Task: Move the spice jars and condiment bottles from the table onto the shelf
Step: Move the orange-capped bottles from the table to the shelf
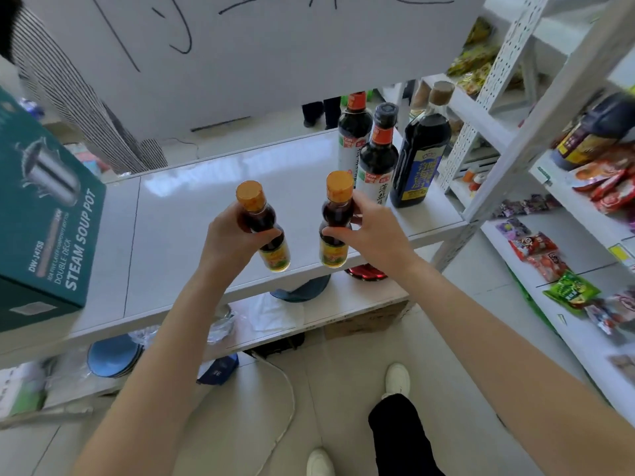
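Observation:
My left hand (233, 237) grips a small dark bottle with an orange cap (256, 214) by its waist. My right hand (369, 231) grips a matching orange-capped bottle (335, 214) the same way. Both bottles are held over the front part of the white shelf board (192, 214), tilted slightly. Three tall dark sauce bottles stand at the board's right end: a red-capped one (354, 132) at the back, a black-capped one (378, 156) in front of it, and a blue-labelled one (421, 156) beside them.
A teal steam soup pot box (44, 218) fills the shelf's left end. A white rack (563, 207) with snack packets stands to the right. Lower shelves hold blue bowls (113, 359) and a red lid. A whiteboard hangs behind; a cable lies on the floor.

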